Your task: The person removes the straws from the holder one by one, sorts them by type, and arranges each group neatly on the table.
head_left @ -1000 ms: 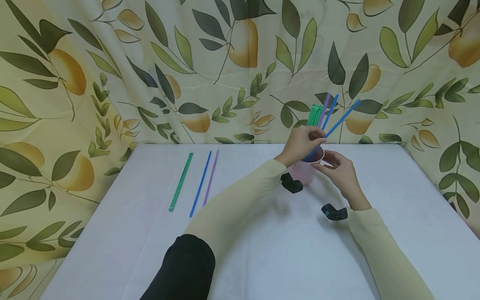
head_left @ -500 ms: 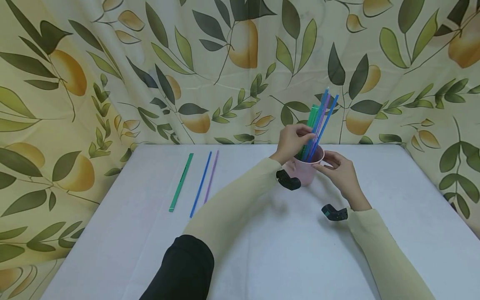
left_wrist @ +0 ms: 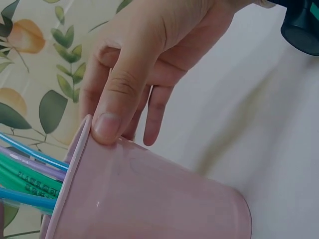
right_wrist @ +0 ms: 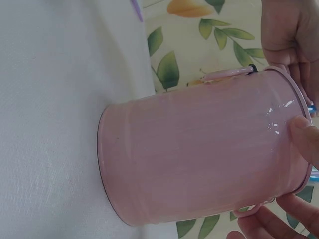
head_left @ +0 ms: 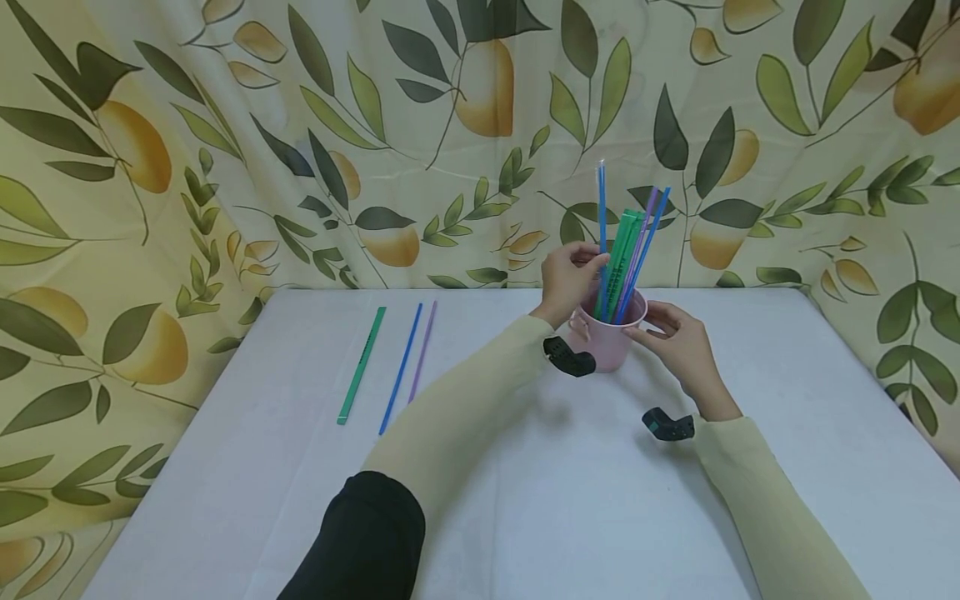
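Observation:
In the head view, my left hand (head_left: 567, 281) pinches a slim blue straw-like stick (head_left: 602, 196) upright at the left side of a pink pail (head_left: 609, 346). The stick's lower part goes down behind the pail's rim. Printed green strips (head_left: 625, 250), a purple stick (head_left: 649, 212) and another blue stick (head_left: 654, 229) lean to the right in the pail. My right hand (head_left: 678, 342) holds the pail by its rim from the right. In the right wrist view its thumb (right_wrist: 305, 139) lies on the outer wall, with fingers at the side loop. Lower ends inside the pail are hidden.
On the left of the white table (head_left: 525, 500) lie a green strip (head_left: 362, 367), a blue stick (head_left: 401, 367) and a purple stick (head_left: 422, 350), roughly side by side. A leaf-patterned curtain (head_left: 480, 192) hangs behind the table's back edge.
My left hand has moved left with the blue stick, swinging it from a rightward slant to upright, left of the green strips. My right hand and the pail stay in place.

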Demonstrator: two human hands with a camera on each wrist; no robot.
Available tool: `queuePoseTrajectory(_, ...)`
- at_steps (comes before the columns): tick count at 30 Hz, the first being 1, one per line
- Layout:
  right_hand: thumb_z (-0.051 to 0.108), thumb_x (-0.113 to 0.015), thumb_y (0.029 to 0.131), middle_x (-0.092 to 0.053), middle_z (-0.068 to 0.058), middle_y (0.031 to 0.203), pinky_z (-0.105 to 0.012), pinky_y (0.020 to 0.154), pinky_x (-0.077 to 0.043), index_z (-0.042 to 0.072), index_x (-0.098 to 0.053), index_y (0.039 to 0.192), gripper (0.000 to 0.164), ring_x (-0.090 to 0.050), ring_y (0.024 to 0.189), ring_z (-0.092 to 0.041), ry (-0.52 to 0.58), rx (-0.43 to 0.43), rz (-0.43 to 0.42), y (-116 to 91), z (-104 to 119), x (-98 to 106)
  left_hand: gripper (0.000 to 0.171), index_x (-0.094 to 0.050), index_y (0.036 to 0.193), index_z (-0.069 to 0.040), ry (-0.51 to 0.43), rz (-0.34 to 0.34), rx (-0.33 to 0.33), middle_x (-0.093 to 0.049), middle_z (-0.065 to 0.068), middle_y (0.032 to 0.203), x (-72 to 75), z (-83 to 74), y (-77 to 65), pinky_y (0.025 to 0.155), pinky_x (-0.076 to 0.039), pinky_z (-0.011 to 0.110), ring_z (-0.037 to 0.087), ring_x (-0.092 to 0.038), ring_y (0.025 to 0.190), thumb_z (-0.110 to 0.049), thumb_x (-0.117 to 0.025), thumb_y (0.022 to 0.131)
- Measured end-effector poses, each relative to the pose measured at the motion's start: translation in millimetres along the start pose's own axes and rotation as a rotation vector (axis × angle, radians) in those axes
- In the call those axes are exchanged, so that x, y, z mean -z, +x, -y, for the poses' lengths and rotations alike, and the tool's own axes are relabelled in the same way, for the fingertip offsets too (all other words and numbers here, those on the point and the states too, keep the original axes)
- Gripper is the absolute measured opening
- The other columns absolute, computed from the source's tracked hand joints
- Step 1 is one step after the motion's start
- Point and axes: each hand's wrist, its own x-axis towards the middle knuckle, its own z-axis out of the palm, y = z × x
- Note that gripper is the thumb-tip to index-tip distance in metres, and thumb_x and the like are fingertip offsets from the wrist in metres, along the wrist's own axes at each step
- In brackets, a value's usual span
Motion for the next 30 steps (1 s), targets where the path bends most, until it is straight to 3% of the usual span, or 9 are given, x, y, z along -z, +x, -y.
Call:
queuePoseTrajectory(5, 0.040, -0.064, 0.087, -0.041, -0.021, 0.144, -0.037, 0.099, -0.040, 0.003, -0.036, 0.143, 0.072, -0.041, 0.132, -0.037, 0.004, -0.001, 0.004, 0, 1, 0, 0.018, -0.069, 0.098, -0.004, -0.082, -0.042, 0.013, -0.071, 0.008, 0.090, 5.2, 2.9, 2.2, 0.067, -0.051, 0.011, 0.008, -0.065, 0.076, -0.016, -0.068, 0.086)
queuePoseTrajectory(13, 0.039, -0.064, 0.087, -0.042, -0.021, 0.144, -0.034, 0.097, -0.041, 0.003, -0.036, 0.142, 0.072, -0.042, 0.131, -0.038, 0.004, 0.002, 0.000, 0, 1, 0, 0.018, -0.066, 0.099, 0.004, -0.274, -0.102, 0.061, -0.069, 0.018, 0.095, 14.2, 2.3, 8.2, 0.068, -0.056, 0.018, 0.023, -0.069, 0.083, -0.009, -0.066, 0.086)
queuePoseTrajectory(17, 0.039, -0.064, 0.087, -0.042, -0.021, 0.144, -0.033, 0.097, -0.041, 0.003, -0.036, 0.142, 0.071, -0.042, 0.131, -0.038, 0.003, 0.006, 0.003, 0, 0, 0, 0.018, -0.065, 0.099, 0.006, -0.335, -0.123, 0.054, -0.069, 0.020, 0.096, 20.2, 1.3, 14.3, 0.069, -0.056, 0.020, 0.027, -0.070, 0.086, -0.007, -0.066, 0.086)
queuePoseTrajectory(24, 0.041, -0.063, 0.087, -0.042, -0.020, 0.144, -0.038, 0.099, -0.040, 0.005, -0.036, 0.143, 0.072, -0.041, 0.132, -0.037, -0.005, -0.001, 0.003, 1, -2, 0, 0.019, -0.065, 0.101, 0.007, -0.358, -0.122, 0.030, -0.068, 0.020, 0.096, 37.0, -9.6, 22.7, 0.071, -0.057, 0.021, 0.019, -0.069, 0.079, -0.006, -0.064, 0.087)
queuePoseTrajectory(30, 0.042, -0.063, 0.087, -0.041, -0.019, 0.145, -0.040, 0.100, -0.039, 0.006, -0.036, 0.143, 0.072, -0.041, 0.133, -0.036, 0.000, -0.010, 0.008, 2, -2, 0, 0.019, -0.064, 0.101, 0.008, -0.394, -0.062, 0.019, -0.068, 0.021, 0.099, 54.8, -18.6, 27.5, 0.073, -0.057, 0.022, 0.012, -0.066, 0.077, -0.005, -0.064, 0.087)
